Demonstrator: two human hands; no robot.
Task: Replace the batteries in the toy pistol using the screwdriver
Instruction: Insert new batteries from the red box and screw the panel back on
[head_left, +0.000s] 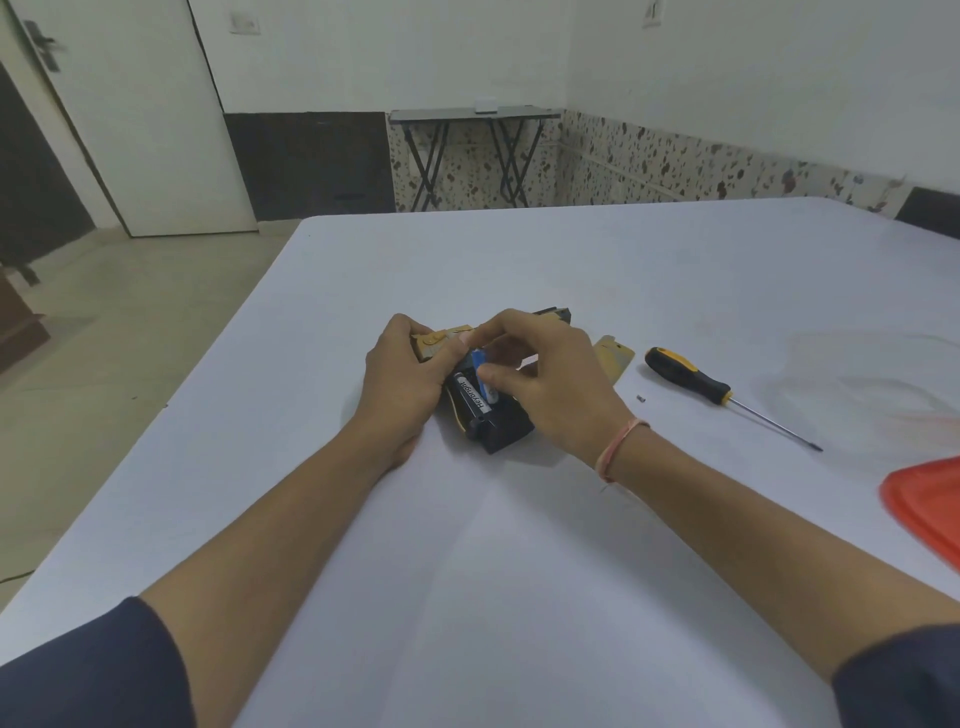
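Your left hand (402, 382) grips the toy pistol (506, 428), lying mid-surface (519, 545). Your right hand (556, 384) pinches a blue battery (480, 361) at its open grip, beside a seated black battery (470, 397). The screwdriver (691, 382) lies at the pistol's three o'clock.

Both forearms reach forward over the table (519, 571) and converge. The left grip (402, 374) curls round the pistol (498, 428), its heel on the table. The right grip (550, 387), wrist raised, pinches a battery (483, 376) between thumb and forefinger.
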